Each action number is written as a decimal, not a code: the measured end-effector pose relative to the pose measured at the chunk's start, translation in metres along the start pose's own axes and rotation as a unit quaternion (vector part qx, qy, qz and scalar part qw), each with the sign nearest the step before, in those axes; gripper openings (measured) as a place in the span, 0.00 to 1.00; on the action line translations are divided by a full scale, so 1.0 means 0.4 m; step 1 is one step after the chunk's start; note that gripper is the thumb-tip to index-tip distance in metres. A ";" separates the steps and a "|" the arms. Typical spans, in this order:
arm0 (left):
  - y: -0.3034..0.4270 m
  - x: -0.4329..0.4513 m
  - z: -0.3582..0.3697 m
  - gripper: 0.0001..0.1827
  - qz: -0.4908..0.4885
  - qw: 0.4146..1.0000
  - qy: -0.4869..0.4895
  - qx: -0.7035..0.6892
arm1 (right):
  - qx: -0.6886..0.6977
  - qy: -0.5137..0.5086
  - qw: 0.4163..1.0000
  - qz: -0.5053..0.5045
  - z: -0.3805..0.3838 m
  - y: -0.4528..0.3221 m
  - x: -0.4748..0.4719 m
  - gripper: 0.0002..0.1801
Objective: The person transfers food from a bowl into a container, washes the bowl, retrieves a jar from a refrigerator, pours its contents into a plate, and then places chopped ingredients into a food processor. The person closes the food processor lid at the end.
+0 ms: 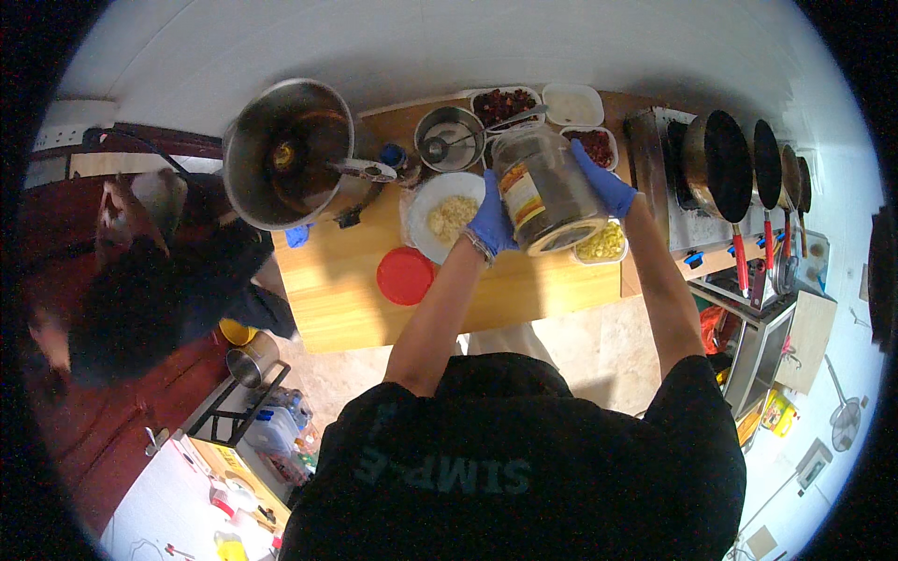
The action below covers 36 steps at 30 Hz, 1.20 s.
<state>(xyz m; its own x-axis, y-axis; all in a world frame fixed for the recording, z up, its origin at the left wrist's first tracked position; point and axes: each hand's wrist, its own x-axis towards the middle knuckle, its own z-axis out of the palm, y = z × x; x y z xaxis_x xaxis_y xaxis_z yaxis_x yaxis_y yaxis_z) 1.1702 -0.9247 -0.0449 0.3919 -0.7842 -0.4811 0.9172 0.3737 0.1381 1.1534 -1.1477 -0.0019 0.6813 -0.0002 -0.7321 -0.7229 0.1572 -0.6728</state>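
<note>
Between my blue-gloved hands is a large clear jar point(558, 186) with a printed label, tilted over the table. My left hand point(492, 221) grips its left side and my right hand point(607, 184) its right side. Whether anything is inside the jar is hard to tell. Just left of it, a white bowl point(428, 203) holds a pale chopped or minced food point(452, 219). A red round lid point(405, 275) lies flat below the bowl. Partly hidden beneath the jar's lower end is a tub of yellow-green chopped food point(601, 242).
A deep metal pot point(289, 154) stands at the table's left. Behind the jar are a small metal pot point(449, 139) with a ladle and tubs of dark red food point(506, 105). Handled pans point(717, 167) sit on the stove at right. Another person point(168, 301) is at far left.
</note>
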 end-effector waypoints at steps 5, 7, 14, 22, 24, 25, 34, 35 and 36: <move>0.005 0.007 -0.014 0.46 -0.079 0.996 -0.022 -0.033 | -0.082 -0.016 0.997 0.005 -0.008 -0.003 -0.010 0.31; -0.004 0.007 -0.009 0.47 -0.034 0.999 -0.036 -0.015 | 0.002 -0.003 0.999 -0.034 -0.005 0.007 -0.011 0.31; -0.016 0.010 -0.012 0.49 -0.025 0.998 -0.045 0.023 | 0.035 0.010 0.999 -0.020 0.001 0.000 -0.032 0.34; -0.019 0.018 -0.002 0.44 -0.103 0.990 -0.058 -0.078 | 0.001 0.017 1.000 -0.013 -0.014 -0.010 -0.051 0.37; -0.020 0.006 0.013 0.42 0.014 0.998 -0.059 0.016 | 0.003 0.016 0.998 -0.058 -0.012 -0.004 -0.040 0.37; -0.021 -0.004 0.018 0.43 0.023 0.999 -0.043 0.024 | -0.017 0.021 0.998 -0.051 -0.006 -0.002 -0.034 0.37; 0.010 -0.028 -0.008 0.41 -0.071 0.993 -0.061 -0.071 | -0.055 0.063 0.996 -0.025 0.045 -0.036 -0.051 0.38; 0.005 -0.026 -0.007 0.41 -0.085 0.989 -0.080 -0.087 | -0.041 0.036 0.998 -0.026 0.047 -0.044 -0.056 0.38; -0.001 -0.027 -0.006 0.41 -0.052 0.995 -0.060 -0.056 | -0.027 0.036 0.999 -0.005 0.050 -0.049 -0.061 0.38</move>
<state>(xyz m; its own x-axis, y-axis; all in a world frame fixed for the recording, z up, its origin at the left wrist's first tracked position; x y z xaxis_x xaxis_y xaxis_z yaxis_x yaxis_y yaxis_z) 1.1654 -0.9152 -0.0420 0.3080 -0.8724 -0.3796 0.9420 0.3356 -0.0070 1.1533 -1.1310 0.0314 0.6792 -0.0721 -0.7304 -0.7233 0.1027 -0.6828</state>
